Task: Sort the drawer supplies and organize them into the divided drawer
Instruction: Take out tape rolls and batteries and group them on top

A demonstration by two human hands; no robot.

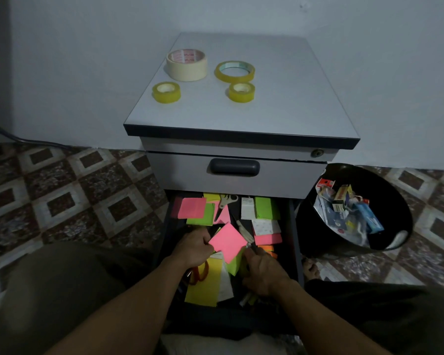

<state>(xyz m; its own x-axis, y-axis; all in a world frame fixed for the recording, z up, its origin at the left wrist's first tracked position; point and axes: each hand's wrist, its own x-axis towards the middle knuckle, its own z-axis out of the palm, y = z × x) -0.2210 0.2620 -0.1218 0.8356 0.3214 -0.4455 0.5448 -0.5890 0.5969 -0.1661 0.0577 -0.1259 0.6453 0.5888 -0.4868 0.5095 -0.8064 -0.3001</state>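
Observation:
The lower drawer [292, 226] of a grey cabinet is pulled out, full of loose sticky-note pads in pink, green and yellow. My left hand [194, 248] pinches the left corner of a pink sticky-note pad [227, 242] that is lifted above the pile. My right hand [263, 271] grips a green pad [235, 265] just under the pink one. White scissors [226, 202] lie at the back of the drawer, next to another pink pad [191, 208] and a green block [265, 207]. A yellow sheet [203, 285] lies at the front.
Several tape rolls sit on the cabinet top [280, 98]: a wide cream roll [187, 64] and three yellowish ones [234, 71]. The upper drawer [235, 167] is closed. A black bin [354, 211] with small boxes stands to the right on the tiled floor.

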